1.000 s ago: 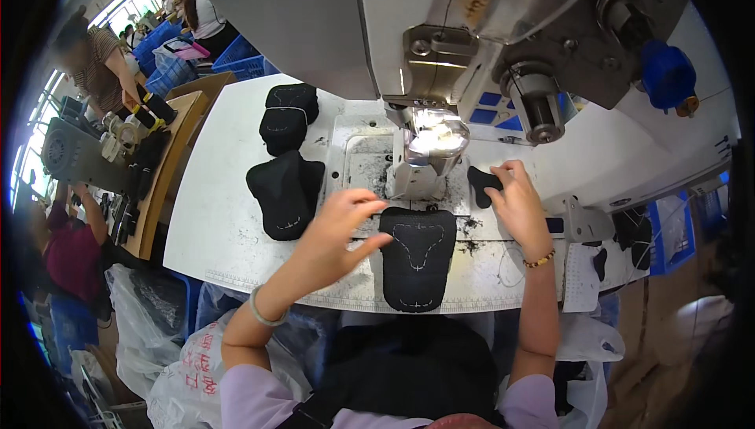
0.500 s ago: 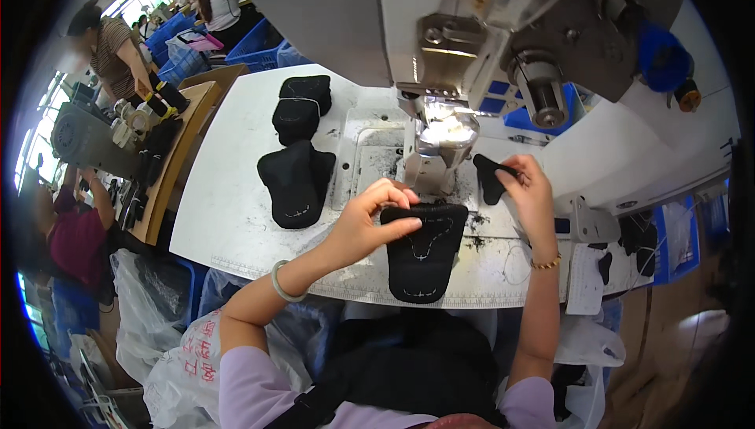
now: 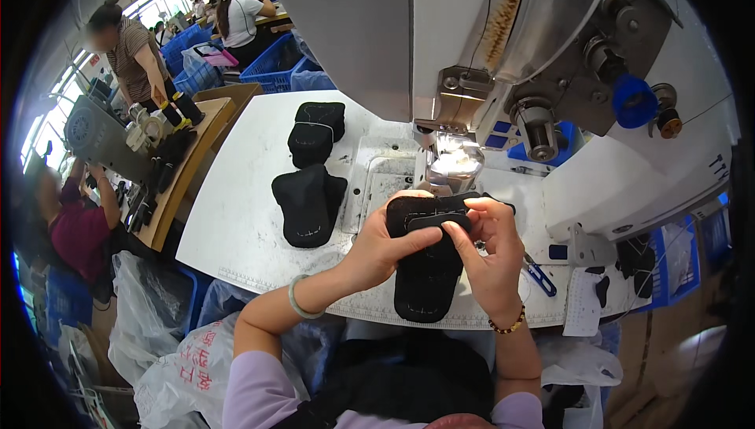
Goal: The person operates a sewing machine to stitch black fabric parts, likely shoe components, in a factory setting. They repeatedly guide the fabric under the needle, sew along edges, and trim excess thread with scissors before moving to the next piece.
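Observation:
Over the front of the white table, a large black padded fabric piece (image 3: 427,291) with white marking lines hangs toward me. My left hand (image 3: 385,244) grips its upper left edge, thumb on top and fingers behind. My right hand (image 3: 495,260) pinches a small black fabric piece (image 3: 440,221) against the large one's upper part, and both thumbs nearly meet there. Right behind my hands is the lit needle area (image 3: 454,163) of the sewing machine (image 3: 491,83). How the two pieces line up underneath is partly hidden by my fingers.
Left on the white table (image 3: 228,193) lie loose black pieces (image 3: 311,209) and a tied black bundle (image 3: 316,132). Blue-handled thread snips (image 3: 541,278) rest at right. A blue crate (image 3: 678,260) stands far right, plastic bags (image 3: 189,374) below left. Other people work at left.
My right hand has brought the small black piece leftward onto the large piece. My left thumb now presses there too. The blue-handled snips have come into sight, and the whole view has shifted slightly.

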### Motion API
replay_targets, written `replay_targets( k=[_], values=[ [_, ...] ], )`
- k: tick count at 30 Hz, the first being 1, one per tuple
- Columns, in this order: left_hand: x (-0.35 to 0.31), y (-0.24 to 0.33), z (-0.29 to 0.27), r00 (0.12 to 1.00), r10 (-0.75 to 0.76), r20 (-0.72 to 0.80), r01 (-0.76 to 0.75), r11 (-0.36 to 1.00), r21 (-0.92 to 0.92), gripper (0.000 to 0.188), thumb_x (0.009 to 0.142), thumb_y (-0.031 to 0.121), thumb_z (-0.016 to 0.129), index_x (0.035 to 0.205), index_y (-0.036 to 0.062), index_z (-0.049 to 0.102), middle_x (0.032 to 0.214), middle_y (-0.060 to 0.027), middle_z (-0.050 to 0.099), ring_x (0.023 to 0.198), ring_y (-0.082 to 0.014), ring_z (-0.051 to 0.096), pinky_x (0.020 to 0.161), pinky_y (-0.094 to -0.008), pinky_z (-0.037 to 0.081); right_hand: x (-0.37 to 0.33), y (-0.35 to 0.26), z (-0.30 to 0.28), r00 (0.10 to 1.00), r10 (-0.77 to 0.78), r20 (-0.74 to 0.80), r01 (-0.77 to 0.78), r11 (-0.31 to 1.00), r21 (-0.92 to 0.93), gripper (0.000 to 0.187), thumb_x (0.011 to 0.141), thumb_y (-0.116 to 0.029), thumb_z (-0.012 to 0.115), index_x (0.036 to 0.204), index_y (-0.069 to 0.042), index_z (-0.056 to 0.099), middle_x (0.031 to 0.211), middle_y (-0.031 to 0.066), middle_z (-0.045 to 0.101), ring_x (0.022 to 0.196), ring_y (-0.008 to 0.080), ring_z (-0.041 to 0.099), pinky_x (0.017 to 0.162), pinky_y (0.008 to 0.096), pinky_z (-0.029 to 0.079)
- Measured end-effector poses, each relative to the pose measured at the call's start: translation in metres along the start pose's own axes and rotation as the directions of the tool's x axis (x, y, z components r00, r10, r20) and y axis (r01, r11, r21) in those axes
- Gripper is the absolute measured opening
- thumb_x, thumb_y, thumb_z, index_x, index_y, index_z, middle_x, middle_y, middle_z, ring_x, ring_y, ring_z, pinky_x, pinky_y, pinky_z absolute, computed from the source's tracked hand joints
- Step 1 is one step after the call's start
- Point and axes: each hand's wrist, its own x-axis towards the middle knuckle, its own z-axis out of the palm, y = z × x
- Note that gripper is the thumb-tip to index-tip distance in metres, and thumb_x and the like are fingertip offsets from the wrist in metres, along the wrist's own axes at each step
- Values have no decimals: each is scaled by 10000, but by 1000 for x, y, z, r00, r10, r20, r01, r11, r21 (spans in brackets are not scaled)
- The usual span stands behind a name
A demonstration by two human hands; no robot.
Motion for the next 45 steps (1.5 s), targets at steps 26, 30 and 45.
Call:
replay_targets(
  k=[26,30,45],
  values=[
    [6,-4,-14,998,64,-9,-60,968,244,323,878,199,630,1122,6,541,989,-40,610,891,-84,566,772,-225,475,5,14,17,996,74,-39,-63,971,228,282,819,-19,670,984,-45,443,787,3,508,678,34,490,626,183,420],
    [7,-1,-13,999,33,-34,-24,971,239,301,881,202,624,1084,-13,567,963,-42,621,864,-82,573,759,-225,478,0,19,9,1000,-8,-26,8,1000,-1,299,812,-19,668,1030,-45,465,812,38,514,654,94,504,588,220,427],
    [9,22,-9,977,102,-186,-60,974,218,258,856,155,617,1013,-49,604,906,-78,647,799,-126,618,703,-248,510,22,17,-15,635,-651,416,759,426,-492,324,715,-161,620,1024,-247,658,887,-64,454,797,104,449,722,285,332]
  ],
)
